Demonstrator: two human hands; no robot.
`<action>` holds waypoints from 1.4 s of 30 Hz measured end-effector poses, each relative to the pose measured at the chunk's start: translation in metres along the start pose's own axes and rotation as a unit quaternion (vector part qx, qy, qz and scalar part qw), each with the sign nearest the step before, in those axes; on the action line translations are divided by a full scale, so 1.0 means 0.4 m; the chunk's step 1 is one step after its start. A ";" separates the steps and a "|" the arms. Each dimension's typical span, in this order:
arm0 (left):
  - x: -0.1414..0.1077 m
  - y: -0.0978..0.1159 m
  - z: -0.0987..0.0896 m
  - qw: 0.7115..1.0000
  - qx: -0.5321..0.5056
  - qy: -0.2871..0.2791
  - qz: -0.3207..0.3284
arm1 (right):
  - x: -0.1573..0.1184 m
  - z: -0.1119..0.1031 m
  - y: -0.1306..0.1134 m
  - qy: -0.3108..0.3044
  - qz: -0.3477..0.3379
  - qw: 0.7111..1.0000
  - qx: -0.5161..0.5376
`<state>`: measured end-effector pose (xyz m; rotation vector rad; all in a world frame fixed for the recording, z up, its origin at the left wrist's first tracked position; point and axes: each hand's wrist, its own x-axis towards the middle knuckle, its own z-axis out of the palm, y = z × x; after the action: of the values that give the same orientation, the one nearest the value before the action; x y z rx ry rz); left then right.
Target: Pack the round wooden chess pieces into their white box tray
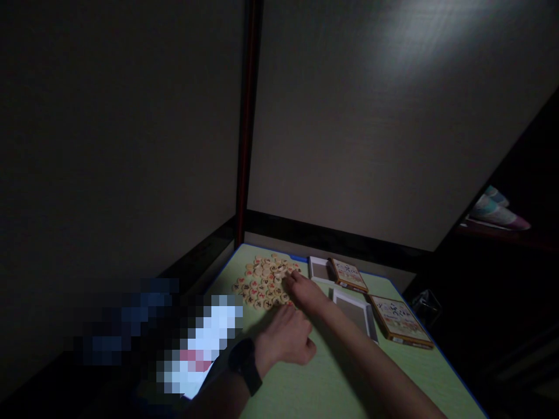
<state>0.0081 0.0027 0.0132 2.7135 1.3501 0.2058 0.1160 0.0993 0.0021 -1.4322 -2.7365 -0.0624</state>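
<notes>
Round wooden Chinese chess pieces (264,285) lie in a loose, crowded patch on the pale green table (301,384), many with red or black characters facing up. My left hand (286,334), a dark watch on its wrist, is at the near edge of the patch. Its fingers are curled and pressed together, and whatever is under them is hidden. On the right side of the patch, my right hand (305,291) has its fingertips down among the pieces. Those fingers are bent close together; I cannot make out what is between them.
Two shallow white box trays (356,314) lie right of the pieces, next to two printed box lids (402,320). A bright, blurred-out screen (209,331) is at the left edge. Walls (349,145) meet in a corner behind the table. Shoes (498,212) sit far right.
</notes>
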 end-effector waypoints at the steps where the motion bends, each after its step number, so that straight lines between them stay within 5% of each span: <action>1: -0.001 0.003 0.000 1.000 0.001 -0.001 -0.001 | -0.005 0.003 0.002 0.001 0.002 1.000 0.009; 11: 0.002 0.031 0.015 1.000 0.009 -0.001 0.019 | -0.079 -0.017 0.051 0.018 0.030 0.990 0.140; 20: 0.007 0.015 0.017 1.000 -0.011 -0.007 0.009 | 0.013 0.010 0.030 0.030 0.032 0.980 0.196; 27: 0.008 0.007 0.014 1.000 -0.003 -0.008 -0.005 | 0.023 -0.011 0.023 0.024 0.011 0.984 0.179; 34: 0.010 0.002 0.015 1.000 0.009 -0.003 -0.024 | -0.002 -0.057 0.108 0.048 0.097 0.988 0.109; 42: 0.005 0.004 0.024 1.000 0.019 0.000 0.000 | -0.017 -0.042 0.049 0.033 0.129 0.990 0.042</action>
<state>0.0120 0.0029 0.0042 2.7444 1.3680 0.1822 0.1363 0.1040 0.0186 -1.7114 -2.4481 0.0148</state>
